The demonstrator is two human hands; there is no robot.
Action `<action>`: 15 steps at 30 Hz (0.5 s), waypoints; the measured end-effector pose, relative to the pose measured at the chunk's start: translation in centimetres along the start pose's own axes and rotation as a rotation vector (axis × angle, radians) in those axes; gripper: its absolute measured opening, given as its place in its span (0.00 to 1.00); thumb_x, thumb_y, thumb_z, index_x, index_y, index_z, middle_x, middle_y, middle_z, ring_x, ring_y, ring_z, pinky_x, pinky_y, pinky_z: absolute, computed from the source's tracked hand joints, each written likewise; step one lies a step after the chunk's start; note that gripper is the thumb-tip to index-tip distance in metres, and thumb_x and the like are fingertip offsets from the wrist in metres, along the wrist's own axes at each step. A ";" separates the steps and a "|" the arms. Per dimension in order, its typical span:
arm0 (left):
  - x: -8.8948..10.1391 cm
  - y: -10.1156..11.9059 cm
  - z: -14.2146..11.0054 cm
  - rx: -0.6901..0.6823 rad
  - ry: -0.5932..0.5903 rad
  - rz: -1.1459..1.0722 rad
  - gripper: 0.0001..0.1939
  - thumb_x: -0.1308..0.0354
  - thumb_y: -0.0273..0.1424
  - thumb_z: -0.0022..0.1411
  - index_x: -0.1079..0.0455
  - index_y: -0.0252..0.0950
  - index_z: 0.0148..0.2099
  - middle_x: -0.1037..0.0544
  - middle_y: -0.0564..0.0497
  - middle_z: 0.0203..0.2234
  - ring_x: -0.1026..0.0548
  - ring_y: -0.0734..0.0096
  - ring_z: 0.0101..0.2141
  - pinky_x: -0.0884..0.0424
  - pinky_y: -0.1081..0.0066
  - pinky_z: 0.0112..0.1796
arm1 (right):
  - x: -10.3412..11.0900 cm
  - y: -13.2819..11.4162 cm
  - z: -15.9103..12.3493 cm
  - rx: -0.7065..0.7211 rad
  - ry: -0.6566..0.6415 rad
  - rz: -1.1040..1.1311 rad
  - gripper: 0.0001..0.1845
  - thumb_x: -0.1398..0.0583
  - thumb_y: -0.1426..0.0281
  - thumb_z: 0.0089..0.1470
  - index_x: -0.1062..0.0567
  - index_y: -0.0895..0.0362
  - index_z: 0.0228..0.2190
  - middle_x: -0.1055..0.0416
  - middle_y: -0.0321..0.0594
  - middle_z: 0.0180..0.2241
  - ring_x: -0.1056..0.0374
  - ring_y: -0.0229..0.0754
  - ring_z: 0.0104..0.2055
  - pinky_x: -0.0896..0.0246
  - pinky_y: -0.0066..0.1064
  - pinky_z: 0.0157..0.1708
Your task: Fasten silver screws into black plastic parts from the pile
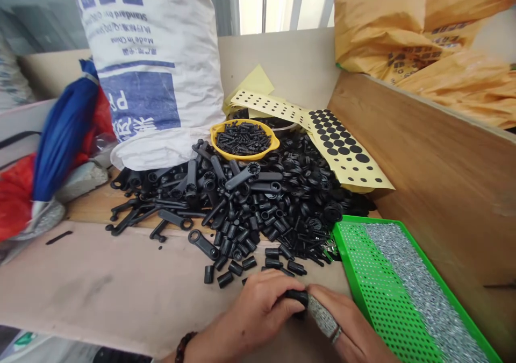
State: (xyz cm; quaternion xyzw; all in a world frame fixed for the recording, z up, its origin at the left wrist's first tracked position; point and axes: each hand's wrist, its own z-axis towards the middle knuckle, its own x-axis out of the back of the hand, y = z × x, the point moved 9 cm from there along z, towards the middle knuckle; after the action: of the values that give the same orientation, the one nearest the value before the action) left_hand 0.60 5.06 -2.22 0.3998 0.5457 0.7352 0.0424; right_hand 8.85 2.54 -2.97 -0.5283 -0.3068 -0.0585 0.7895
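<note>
Black part (297, 297) — short, rounded, glossy

Small-parts assy area, workshop type. Worktop (121, 282) is heaped w/ loose blk plastic parts in bulk qty: lever arms (242, 176), short cyl. sleeves (249, 262), round pcs (300, 161). Threaded-looking blk pcs are held in yellow basket (276, 142). Small silvery metal hw (419, 282) is piled along one side of green perforated tray (373, 277). Sheets w/ blk dots, approx. sticker type (382, 184), are laid by the heap. Bulk pkg also seen: white woven sack (197, 40), printed "Made in China", upside down; orange sacks (374, 19) are placed beyond wood side board (403, 137). Bench is backed by pale panel (290, 56), w/ bright window area (278, 2) above.
</note>
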 end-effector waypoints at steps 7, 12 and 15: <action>0.7 -0.3 1.5 -0.141 0.025 0.316 0.06 0.46 0.26 0.61 0.29 0.34 0.41 0.26 0.45 0.35 0.32 0.62 0.39 0.35 0.65 0.42 | 2.9 0.5 0.0 0.061 0.088 -0.448 0.22 0.53 0.83 0.41 0.33 0.54 0.37 0.28 0.40 0.33 0.32 0.43 0.34 0.37 0.32 0.32; -0.2 -1.5 2.4 -0.101 0.021 0.501 0.05 0.45 0.26 0.61 0.29 0.36 0.39 0.30 0.47 0.36 0.36 0.63 0.39 0.36 0.63 0.43 | 4.0 3.6 0.6 -0.014 0.065 -0.925 0.20 0.48 0.84 0.30 0.31 0.57 0.29 0.31 0.45 0.31 0.37 0.52 0.35 0.44 0.41 0.32; -0.5 -1.7 2.6 -0.081 0.011 0.575 0.07 0.46 0.24 0.61 0.29 0.36 0.40 0.30 0.47 0.38 0.36 0.62 0.40 0.36 0.62 0.43 | 3.2 4.2 1.2 -0.022 0.035 -0.987 0.17 0.48 0.86 0.31 0.33 0.55 0.25 0.31 0.45 0.29 0.38 0.52 0.34 0.46 0.44 0.36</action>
State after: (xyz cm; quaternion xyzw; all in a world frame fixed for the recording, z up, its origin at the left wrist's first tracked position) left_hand 1.92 7.46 -3.75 0.5322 0.3804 0.7403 -0.1550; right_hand 12.71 6.16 -4.27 -0.3272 -0.5066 -0.4377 0.6669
